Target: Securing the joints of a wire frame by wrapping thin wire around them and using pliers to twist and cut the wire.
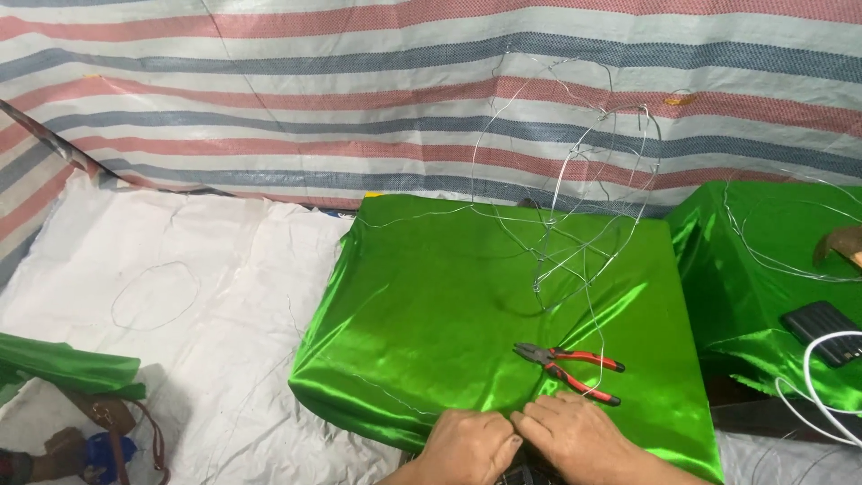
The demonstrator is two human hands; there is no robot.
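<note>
A low block draped in shiny green cloth (431, 296) fills the middle of the view. Behind it hangs a woven sheet (359, 81) striped red, blue and white. No labels or signs can be made out.

At the near edge of the green cloth, both hands rest side by side, knuckles up, fingertips meeting. The left hand (471, 445) and the right hand (575, 436) are curled, pinching at the same spot on the cloth edge; a thin wire may be between them, but it is too fine to tell.

Just beyond the right hand lie pliers (570, 364) with red and black handles, jaws pointing left. Farther back on the cloth stands a loose tangle of thin silver wire (575, 180), bent into loops and rising against the striped sheet.

To the left, white sacking (224, 287) covers the ground, with a single wire loop (154, 296) lying on it. To the right is a second green-covered block (754, 287), set just apart, carrying a dark flat box (822, 328) and a white cable (813, 386).
</note>
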